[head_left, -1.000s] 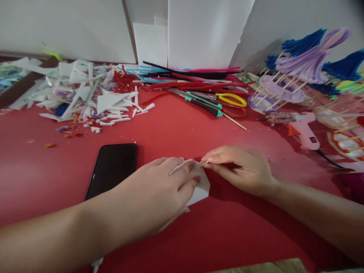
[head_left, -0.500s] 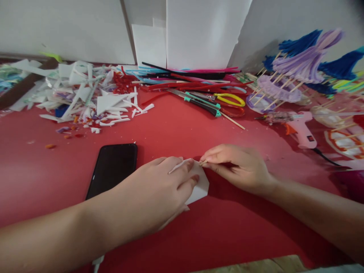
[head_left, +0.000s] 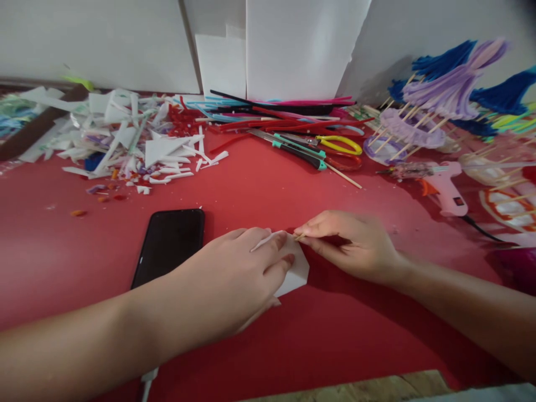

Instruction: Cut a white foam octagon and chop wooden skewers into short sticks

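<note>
My left hand (head_left: 247,273) is closed on a white piece of foam board or card (head_left: 298,274), with its fingers over the top face and part of the piece hidden beneath the palm. At the far right corner of that piece, my right hand (head_left: 355,243) pinches a thin wooden stick (head_left: 300,237) between thumb and fingertips. The stick's short visible end touches or nearly touches the white edge; most of it is hidden in the fingers. Beside my left forearm lies a black phone (head_left: 170,245), face up.
White scraps (head_left: 121,134) heap at the back left. Behind my hands lie pipe cleaners (head_left: 285,114), a utility knife (head_left: 299,151) and yellow-handled scissors (head_left: 339,145). A pink glue gun (head_left: 448,187) rests at right, near a purple carousel-like model (head_left: 444,100) on sticks. The table (head_left: 243,192) is red.
Both hands hold nearly the same pose around the white piece and the stick. The whole view has shifted slightly.
</note>
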`<state>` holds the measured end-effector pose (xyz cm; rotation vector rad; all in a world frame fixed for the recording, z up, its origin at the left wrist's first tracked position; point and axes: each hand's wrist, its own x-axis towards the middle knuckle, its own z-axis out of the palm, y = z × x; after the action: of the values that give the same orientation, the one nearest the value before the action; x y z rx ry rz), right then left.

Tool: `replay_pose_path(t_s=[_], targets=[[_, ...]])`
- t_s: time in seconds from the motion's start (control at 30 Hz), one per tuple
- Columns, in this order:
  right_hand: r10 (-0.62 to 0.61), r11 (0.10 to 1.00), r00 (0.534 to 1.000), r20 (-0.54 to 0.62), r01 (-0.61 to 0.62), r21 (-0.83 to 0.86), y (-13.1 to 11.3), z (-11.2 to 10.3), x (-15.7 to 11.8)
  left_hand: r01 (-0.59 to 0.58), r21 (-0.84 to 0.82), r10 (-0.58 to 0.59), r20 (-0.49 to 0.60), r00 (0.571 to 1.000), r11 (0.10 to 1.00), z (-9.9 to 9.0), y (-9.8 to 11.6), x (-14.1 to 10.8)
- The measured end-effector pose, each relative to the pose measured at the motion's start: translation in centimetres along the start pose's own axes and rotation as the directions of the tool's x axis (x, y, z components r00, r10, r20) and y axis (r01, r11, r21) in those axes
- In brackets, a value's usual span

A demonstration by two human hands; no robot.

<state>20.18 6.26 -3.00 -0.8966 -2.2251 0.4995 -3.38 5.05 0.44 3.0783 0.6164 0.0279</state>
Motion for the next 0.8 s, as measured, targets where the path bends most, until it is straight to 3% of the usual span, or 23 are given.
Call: replay_pose_path(t_s=[0.57, 0.8], targets=[[0.023, 1.0, 1.0, 0.003, -0.023, 0.017, -0.17, 0.16, 0.09, 0.0, -0.011, 0.0, 0.021, 1.0, 1.0, -0.45, -0.03, 0.15], [-0.029, 0.997, 0.999, -0.036, 0.031, 0.064, 0.06, 0.29, 0.1, -0.003, 0.005, 0.003, -0.01, 1.0, 1.0, -0.21, -0.09, 0.1]])
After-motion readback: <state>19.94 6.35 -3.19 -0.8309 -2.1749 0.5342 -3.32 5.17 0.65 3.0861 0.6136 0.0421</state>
